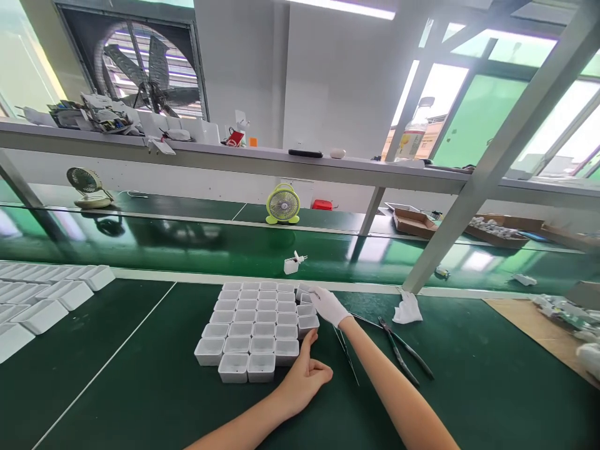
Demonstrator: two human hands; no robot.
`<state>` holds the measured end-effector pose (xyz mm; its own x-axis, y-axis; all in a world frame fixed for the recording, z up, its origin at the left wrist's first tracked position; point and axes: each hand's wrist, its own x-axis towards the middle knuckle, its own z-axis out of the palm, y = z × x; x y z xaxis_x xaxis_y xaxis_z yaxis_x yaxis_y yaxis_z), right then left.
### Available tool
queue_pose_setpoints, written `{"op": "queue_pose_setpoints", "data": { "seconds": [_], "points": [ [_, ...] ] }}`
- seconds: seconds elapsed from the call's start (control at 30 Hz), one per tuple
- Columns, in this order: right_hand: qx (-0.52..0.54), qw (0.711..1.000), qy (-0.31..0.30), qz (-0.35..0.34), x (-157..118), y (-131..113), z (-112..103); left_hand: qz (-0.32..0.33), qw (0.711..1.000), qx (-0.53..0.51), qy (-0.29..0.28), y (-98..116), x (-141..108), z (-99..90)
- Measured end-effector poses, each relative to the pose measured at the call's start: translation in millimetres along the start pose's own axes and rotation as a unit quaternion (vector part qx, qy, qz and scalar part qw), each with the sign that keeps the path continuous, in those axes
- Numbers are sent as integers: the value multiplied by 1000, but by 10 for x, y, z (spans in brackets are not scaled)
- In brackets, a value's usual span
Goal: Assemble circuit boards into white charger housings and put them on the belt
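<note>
Several small white open boxes [253, 315] stand in tight rows on the dark green table. My left hand [304, 378], bare, has its index fingertip against the box [307, 322] at the right edge of the rows; its fingers are partly spread and it holds nothing. My right hand [328, 306] wears a white glove and has its fingertips closed at a box [304, 297] near the back right corner of the group. Tweezers [345, 353] and pliers [398, 347] with dark handles lie right of the boxes, near my right forearm.
More white boxes [56, 300] stand at the far left. A crumpled white tissue [407, 307] lies by the slanted metal post [440, 237]. Behind the ledge, a white plug-like part [294, 263] sits on the green belt, with a green fan [283, 204] beyond.
</note>
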<state>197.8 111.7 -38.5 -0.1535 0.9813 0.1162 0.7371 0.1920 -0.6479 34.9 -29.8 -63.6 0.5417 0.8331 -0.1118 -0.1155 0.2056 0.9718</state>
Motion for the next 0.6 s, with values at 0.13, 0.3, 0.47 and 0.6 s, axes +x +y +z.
{"op": "queue_pose_setpoints", "data": {
  "seconds": [0.13, 0.3, 0.47, 0.6],
  "points": [
    [5, 1000, -1, 6, 39, -52, 46, 3, 1000, -7, 13, -28, -13, 39],
    [14, 1000, -8, 2, 103, -114, 104, -20, 1000, -10, 13, -31, -56, 62],
    [27, 1000, 3, 13, 45, -93, 80, -34, 999, -6, 19, -4, -112, 100],
    [39, 997, 45, 57, 5, -58, 70, -20, 999, 27, 31, 11, -107, 105]
  ]
}}
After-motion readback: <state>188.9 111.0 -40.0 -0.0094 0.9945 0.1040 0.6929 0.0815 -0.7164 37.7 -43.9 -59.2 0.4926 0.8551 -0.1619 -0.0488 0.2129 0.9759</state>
